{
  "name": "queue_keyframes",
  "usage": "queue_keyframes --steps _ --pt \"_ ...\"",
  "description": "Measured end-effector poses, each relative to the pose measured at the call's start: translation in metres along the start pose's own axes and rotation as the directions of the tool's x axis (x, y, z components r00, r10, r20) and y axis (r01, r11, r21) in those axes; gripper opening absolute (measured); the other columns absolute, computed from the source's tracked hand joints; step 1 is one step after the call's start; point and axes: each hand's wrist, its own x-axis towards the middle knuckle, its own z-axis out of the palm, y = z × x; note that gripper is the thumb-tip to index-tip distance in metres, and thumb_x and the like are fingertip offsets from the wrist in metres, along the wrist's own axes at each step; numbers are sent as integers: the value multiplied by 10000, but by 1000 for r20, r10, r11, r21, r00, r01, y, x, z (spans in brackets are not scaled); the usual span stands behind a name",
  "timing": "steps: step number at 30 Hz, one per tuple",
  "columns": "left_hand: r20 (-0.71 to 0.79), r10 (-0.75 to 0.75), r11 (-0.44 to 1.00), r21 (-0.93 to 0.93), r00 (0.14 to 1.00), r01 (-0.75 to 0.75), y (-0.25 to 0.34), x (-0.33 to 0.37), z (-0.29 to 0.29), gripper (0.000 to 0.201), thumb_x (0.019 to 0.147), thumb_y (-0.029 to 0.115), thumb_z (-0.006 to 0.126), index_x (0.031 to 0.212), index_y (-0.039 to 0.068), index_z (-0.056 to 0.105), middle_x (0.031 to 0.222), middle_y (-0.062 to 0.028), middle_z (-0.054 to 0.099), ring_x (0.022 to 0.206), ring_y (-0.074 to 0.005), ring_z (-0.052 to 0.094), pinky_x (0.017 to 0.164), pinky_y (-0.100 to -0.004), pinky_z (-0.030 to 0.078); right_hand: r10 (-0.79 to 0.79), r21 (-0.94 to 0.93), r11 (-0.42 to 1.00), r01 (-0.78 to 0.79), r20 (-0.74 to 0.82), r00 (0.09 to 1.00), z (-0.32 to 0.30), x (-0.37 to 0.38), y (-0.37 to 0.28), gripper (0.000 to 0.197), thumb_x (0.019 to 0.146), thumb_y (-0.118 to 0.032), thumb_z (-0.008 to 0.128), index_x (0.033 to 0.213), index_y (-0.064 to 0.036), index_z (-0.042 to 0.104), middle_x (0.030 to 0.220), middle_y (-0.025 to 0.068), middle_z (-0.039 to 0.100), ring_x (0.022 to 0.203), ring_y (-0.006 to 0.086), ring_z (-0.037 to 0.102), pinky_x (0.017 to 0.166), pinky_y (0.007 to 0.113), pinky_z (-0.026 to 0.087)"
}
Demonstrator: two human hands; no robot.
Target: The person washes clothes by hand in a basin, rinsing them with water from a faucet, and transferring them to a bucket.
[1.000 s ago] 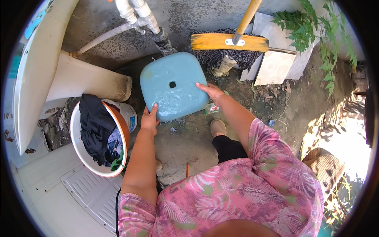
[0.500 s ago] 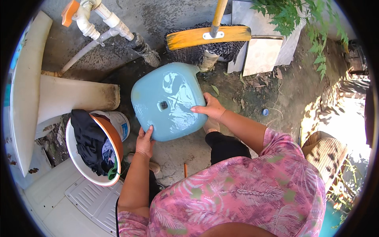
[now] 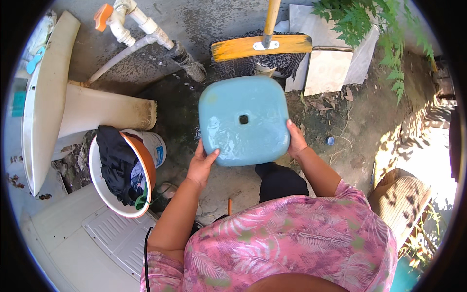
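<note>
The wet blue plastic stool [image 3: 244, 141] is held up mid-view, seat showing, with 1 square hole; the left hand [image 3: 198, 168] grips its edge at 8 o'clock, thumb on top; the right hand [image 3: 296, 140] grips it at 3 o'clock; from the stool, an orange-and-white tub [image 3: 150, 170] of dark clothes [image 3: 116, 165] lies at 8 o'clock; an orange-handled tap [image 3: 121, 29] at 10; a yellow broom head [image 3: 238, 49] at 12.

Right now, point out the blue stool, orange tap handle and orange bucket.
Blue stool [image 3: 255, 127]: head view, seat beside its hole.
Orange tap handle [image 3: 102, 18]: head view, its middle.
Orange bucket [image 3: 148, 159]: head view, orange outer wall.
</note>
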Motion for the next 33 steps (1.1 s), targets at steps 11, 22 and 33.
queue_keyframes --steps 11,22,33 --pt "-188 -26 983 176 982 60 21 -6 -2 734 805 219 626 1384 77 197 1425 -141 210 1300 -244 244 1018 -338 275 -64 114 989 96 -257 964 -115 -23 -55 728 832 -650 288 1342 -131 323 1320 81 410 1181 283 414 981 420 341" --pt "-888 368 904 411 277 119 81 -148 -215 688 719 135 653 1313 3 333 1295 -167 413 1144 -258 451 944 -300 359 -134 90 978 186 -408 903 -152 -30 -76 711 851 -640 211 1362 -152 282 1359 64 360 1212 292 377 1005 437 314" --pt "-767 -513 757 -616 386 -218 -37 -189 -294 363 818 216 584 1071 -11 455 963 -151 559 853 -258 590 705 -363 518 -119 63 988 141 -267 956 -150 -22 -68 742 821 -670 268 1337 -140 332 1321 57 406 1182 276 407 979 430 339"
